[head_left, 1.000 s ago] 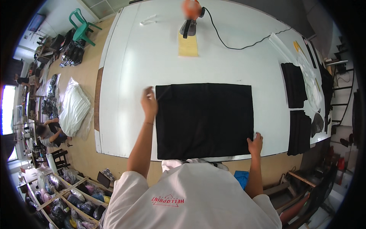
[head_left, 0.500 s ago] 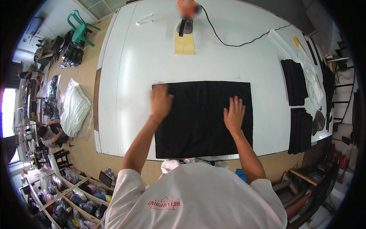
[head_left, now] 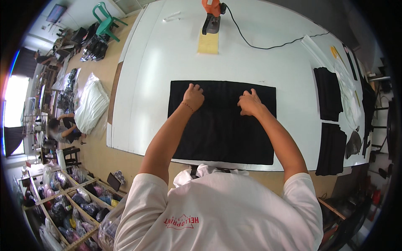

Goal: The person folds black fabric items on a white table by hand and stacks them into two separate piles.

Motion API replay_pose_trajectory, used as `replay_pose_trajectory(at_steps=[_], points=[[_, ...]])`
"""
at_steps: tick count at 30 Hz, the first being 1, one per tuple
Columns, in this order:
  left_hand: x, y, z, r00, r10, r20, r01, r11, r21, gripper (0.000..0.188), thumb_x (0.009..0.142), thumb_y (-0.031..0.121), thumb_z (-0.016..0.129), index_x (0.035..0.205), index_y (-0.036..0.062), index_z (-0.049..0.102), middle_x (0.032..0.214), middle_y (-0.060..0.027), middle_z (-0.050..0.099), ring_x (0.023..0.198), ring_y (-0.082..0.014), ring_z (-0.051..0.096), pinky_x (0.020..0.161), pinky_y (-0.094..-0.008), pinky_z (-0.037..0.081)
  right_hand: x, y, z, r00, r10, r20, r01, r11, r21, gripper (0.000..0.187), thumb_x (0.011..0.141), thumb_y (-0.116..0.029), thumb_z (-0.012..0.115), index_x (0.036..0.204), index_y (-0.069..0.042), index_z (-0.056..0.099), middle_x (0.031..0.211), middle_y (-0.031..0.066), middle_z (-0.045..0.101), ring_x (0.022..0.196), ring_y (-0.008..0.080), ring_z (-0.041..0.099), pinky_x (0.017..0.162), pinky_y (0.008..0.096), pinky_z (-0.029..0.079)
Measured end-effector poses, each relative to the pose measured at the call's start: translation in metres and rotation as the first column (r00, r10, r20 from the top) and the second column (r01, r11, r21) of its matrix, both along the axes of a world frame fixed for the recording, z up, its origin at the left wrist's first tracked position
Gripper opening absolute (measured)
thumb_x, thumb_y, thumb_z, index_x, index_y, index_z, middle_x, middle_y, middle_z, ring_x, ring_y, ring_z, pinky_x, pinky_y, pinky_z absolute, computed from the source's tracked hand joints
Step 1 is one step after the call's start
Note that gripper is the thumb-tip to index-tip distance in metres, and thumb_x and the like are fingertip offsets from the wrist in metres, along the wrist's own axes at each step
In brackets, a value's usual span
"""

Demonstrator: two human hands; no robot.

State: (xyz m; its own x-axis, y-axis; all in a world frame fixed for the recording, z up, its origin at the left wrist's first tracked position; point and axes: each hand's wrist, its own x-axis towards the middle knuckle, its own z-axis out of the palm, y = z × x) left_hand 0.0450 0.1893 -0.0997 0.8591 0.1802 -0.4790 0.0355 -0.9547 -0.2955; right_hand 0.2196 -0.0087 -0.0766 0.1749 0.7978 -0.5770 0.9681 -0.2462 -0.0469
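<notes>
A flat black cloth (head_left: 224, 138), squared into a rectangle, lies at the near edge of the white table. Over its upper left part is my left hand (head_left: 194, 98), its fingers curled in; whatever may be between them is hidden. My right hand (head_left: 250, 103) is above the upper right part of the same cloth, fingers bent and apart, with nothing visible in them. Whether the fingertips press on the fabric I cannot tell.
An orange-and-black corded power tool (head_left: 212, 19) stands by a yellow sheet (head_left: 208, 43) at the far side. Its black cable (head_left: 259, 48) runs right. Folded black cloths (head_left: 328, 94) and white material (head_left: 347, 92) lie on the right. Another person (head_left: 63, 127) sits at left.
Both hands have come closer together, and their flat, stretched fingers are now bent. My right hand has moved up the cloth. The view has shifted slightly.
</notes>
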Motion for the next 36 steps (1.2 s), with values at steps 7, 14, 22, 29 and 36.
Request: replay_pose_trajectory(at_steps=[7, 14, 22, 29, 36], points=[[-0.068, -0.004, 0.064, 0.961, 0.078, 0.264, -0.008, 0.966, -0.258, 0.034, 0.080, 0.025, 0.074, 0.109, 0.0078, 0.072, 0.128, -0.0093, 0.058, 0.131, -0.0300, 0.045, 0.115, -0.0558, 0.027, 0.032, -0.072, 0.026, 0.955, -0.134, -0.265, 0.181, 0.970, 0.160, 0.039, 0.081, -0.031, 0.074, 0.116, -0.012, 0.071, 0.109, 0.0144, 0.071, 0.107, 0.0336, 0.063, 0.107, 0.0497, 0.038], [-0.201, -0.086, 0.125, 0.960, 0.280, 0.002, -0.176, 0.607, -0.775, 0.040, 0.081, 0.024, 0.069, 0.108, -0.0043, 0.063, 0.099, -0.0239, 0.066, 0.097, -0.0425, 0.062, 0.086, -0.0479, 0.049, -0.096, -0.207, 0.076, 0.701, -0.202, -0.683, 0.404, 0.903, 0.147, 0.033, 0.088, -0.021, 0.068, 0.115, -0.003, 0.065, 0.104, 0.0180, 0.071, 0.094, 0.0333, 0.069, 0.082, 0.0390, 0.053], [-0.349, -0.191, 0.017, 0.950, 0.259, -0.172, -0.272, 0.423, -0.864, 0.043, 0.082, 0.031, 0.065, 0.111, -0.0010, 0.066, 0.103, -0.0246, 0.067, 0.099, -0.0413, 0.064, 0.087, -0.0458, 0.051, -0.238, -0.294, 0.016, 0.762, -0.417, -0.496, 0.364, 0.909, -0.204, 0.036, 0.085, -0.027, 0.064, 0.115, -0.007, 0.068, 0.103, 0.0172, 0.071, 0.100, 0.0347, 0.066, 0.089, 0.0431, 0.051], [-0.363, -0.234, -0.065, 0.944, 0.294, -0.150, -0.300, 0.577, -0.760, 0.033, 0.087, 0.032, 0.062, 0.103, 0.0052, 0.070, 0.103, -0.0179, 0.070, 0.098, -0.0377, 0.067, 0.087, -0.0436, 0.054, -0.282, -0.322, -0.101, 0.817, -0.456, -0.354, 0.422, 0.890, -0.172, 0.043, 0.086, -0.029, 0.066, 0.123, -0.007, 0.063, 0.118, 0.0195, 0.066, 0.110, 0.0364, 0.063, 0.098, 0.0421, 0.048], [-0.225, -0.126, 0.019, 0.728, 0.641, 0.243, -0.013, 0.367, -0.930, 0.019, 0.086, 0.013, 0.065, 0.100, 0.0016, 0.069, 0.094, -0.0187, 0.069, 0.087, -0.0342, 0.068, 0.077, -0.0411, 0.054, -0.176, -0.218, -0.007, 0.582, -0.442, -0.683, 0.664, 0.743, 0.084, 0.033, 0.090, -0.024, 0.067, 0.116, -0.004, 0.065, 0.106, 0.0156, 0.070, 0.101, 0.0291, 0.068, 0.087, 0.0385, 0.052]])
